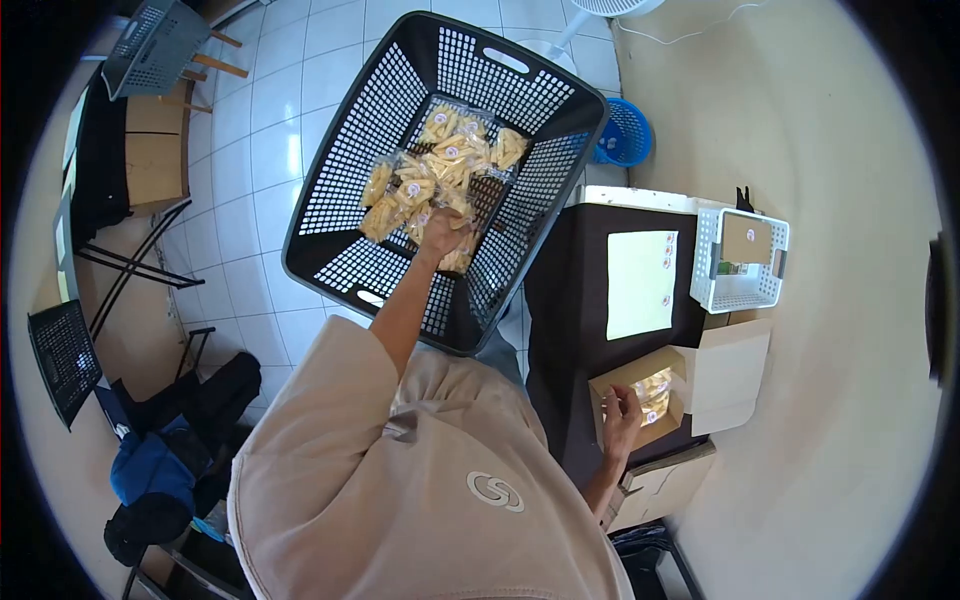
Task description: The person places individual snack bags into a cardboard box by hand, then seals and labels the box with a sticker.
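Observation:
My left hand (pixel 443 236) reaches down into a large dark grey laundry-style basket (pixel 355 160), its fingers closed on a clear packet of pale yellow sticks (pixel 457 207). More such packets (pixel 414 190), with small round labels, lie heaped at the bottom of the basket. Over the near side of an open cardboard box (pixel 660 433) hovers my right hand (pixel 621 418), fingers loosely curled and apart, nothing visible in them. Inside that box lie shiny labelled packets (pixel 655 392), partly hidden by the hand.
The box stands on a dark-covered table (pixel 570 290) with a sheet of round stickers (pixel 640 285) and a white basket (pixel 740 290). A blue bin (pixel 627 132) and a white fan (pixel 600 8) stand beyond. A person in blue (pixel 160 465) sits at lower left.

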The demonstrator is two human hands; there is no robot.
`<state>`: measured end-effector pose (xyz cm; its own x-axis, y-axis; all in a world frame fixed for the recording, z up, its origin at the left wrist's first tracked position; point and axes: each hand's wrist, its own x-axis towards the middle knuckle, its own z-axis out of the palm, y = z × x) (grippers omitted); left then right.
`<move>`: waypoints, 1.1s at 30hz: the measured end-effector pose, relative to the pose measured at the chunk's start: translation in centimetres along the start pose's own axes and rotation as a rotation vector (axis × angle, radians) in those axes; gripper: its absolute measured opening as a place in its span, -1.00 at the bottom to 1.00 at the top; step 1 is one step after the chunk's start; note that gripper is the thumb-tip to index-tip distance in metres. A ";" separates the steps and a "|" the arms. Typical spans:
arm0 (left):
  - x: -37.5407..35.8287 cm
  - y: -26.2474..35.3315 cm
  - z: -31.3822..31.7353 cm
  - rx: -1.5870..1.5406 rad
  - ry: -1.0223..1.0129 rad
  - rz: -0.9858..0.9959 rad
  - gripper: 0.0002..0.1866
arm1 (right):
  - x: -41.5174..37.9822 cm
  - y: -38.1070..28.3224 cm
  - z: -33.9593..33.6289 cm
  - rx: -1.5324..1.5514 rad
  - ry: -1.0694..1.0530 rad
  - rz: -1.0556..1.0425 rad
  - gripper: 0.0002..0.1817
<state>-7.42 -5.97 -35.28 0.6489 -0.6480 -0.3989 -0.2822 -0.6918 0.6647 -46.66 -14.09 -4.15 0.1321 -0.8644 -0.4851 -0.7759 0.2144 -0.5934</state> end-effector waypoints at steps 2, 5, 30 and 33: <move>-1.2 0.0 -2.8 -0.147 0.144 0.106 -0.54 | 0.6 0.0 0.1 0.004 -0.010 -0.027 -0.79; -3.8 4.2 -7.4 -0.339 0.152 0.055 -0.57 | 2.1 -1.2 0.7 -0.018 -0.043 -0.183 -0.79; -28.6 30.5 -3.4 -0.715 -0.607 0.495 -0.49 | -1.0 -2.0 -3.8 0.838 -0.308 -0.404 -0.50; -29.2 31.9 -3.2 -0.659 -0.648 0.598 -0.51 | -1.6 -1.1 -5.0 0.901 -0.246 -0.429 -0.54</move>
<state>-33.12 -8.10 -0.46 -0.0149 -0.9995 -0.0279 0.1307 -0.0296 0.9910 -49.06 -15.21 0.48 0.4910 -0.8531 -0.1764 0.1047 0.2588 -0.9602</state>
